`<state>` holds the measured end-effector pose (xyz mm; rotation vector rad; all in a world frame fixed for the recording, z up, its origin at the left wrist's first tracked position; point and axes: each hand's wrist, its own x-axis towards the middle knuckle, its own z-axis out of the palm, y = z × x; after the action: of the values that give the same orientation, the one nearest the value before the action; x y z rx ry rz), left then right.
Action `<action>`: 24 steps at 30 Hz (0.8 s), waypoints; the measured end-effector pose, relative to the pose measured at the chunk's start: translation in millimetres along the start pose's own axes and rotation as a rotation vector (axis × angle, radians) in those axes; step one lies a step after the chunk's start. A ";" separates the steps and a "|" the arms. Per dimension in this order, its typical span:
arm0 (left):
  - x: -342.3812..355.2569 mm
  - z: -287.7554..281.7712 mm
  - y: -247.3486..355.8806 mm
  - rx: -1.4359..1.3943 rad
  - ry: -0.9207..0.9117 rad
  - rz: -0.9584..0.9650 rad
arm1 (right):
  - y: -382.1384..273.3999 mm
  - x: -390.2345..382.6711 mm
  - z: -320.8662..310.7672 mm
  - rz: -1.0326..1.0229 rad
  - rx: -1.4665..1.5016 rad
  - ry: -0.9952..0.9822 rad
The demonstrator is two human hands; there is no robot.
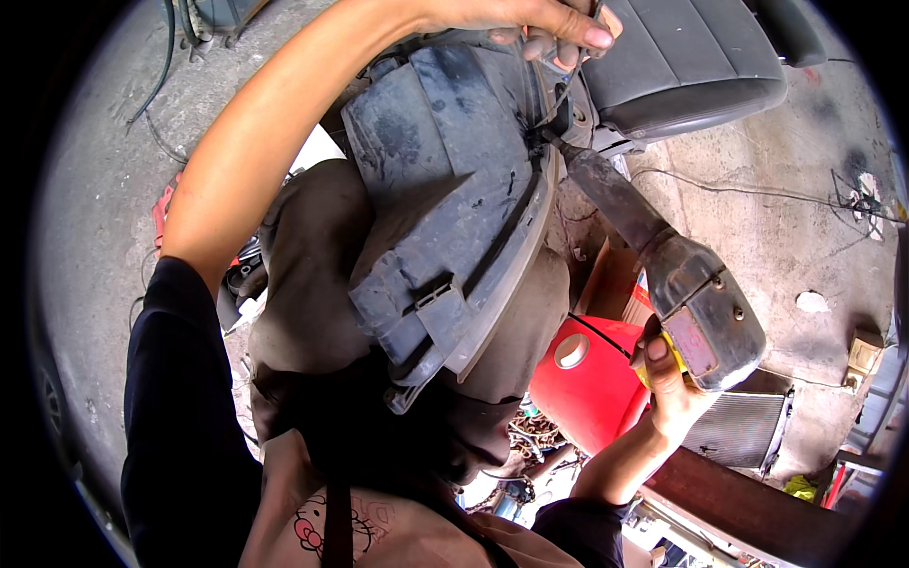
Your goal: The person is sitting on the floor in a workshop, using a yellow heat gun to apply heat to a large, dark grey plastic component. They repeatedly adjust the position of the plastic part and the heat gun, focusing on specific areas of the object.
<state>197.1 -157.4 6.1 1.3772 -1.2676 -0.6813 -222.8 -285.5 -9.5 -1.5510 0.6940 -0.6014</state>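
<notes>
Across my lap lies a dusty black plastic car headlight housing (pixel 445 142), its back side up, with a pale rim along its right edge. My left hand (pixel 559 28) is closed at the housing's far end, pinching a thin rod (pixel 565 95) that runs down to the housing's edge. My right hand (pixel 668 393) grips a dark, worn heat gun (pixel 705 303) with a long narrow nozzle. The nozzle's tip is close to the rod's lower end at the housing's edge; whether they touch, I cannot tell.
A grey padded seat (pixel 686 57) stands at the far right. Right of my legs is a red plastic container (pixel 592 379) with a round white cap. A radiator (pixel 739 431) and a wooden block (pixel 864 353) lie farther right. Thin cables (pixel 748 189) cross the concrete floor.
</notes>
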 end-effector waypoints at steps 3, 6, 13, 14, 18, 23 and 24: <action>0.6 0.7 -1.1 0.009 -0.005 -0.001 | -5.2 -1.2 4.4 -0.063 -0.197 -0.027; 1.0 0.6 -1.5 -0.003 -0.013 -0.002 | -14.5 -4.2 19.2 -0.149 -0.464 -0.044; -1.6 0.8 -1.4 -0.011 0.009 -0.022 | -14.2 -0.9 21.6 -0.159 -0.392 -0.021; -1.9 0.4 -1.4 -0.006 0.010 -0.028 | -13.7 -0.9 21.4 -0.150 -0.367 -0.022; -2.6 -0.3 -2.4 -0.004 0.014 -0.038 | -12.6 -2.2 19.9 -0.111 -0.242 -0.041; -3.1 -3.7 -6.2 -0.019 0.011 -0.021 | -10.8 -1.1 18.7 -0.097 -0.175 -0.027; -3.0 -3.6 -7.6 -0.029 0.008 -0.021 | -11.6 -0.4 21.4 -0.107 -0.181 -0.020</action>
<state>201.9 -154.7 -0.9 1.3697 -1.2337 -0.7056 -206.5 -270.1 0.1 -1.7688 0.6675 -0.6152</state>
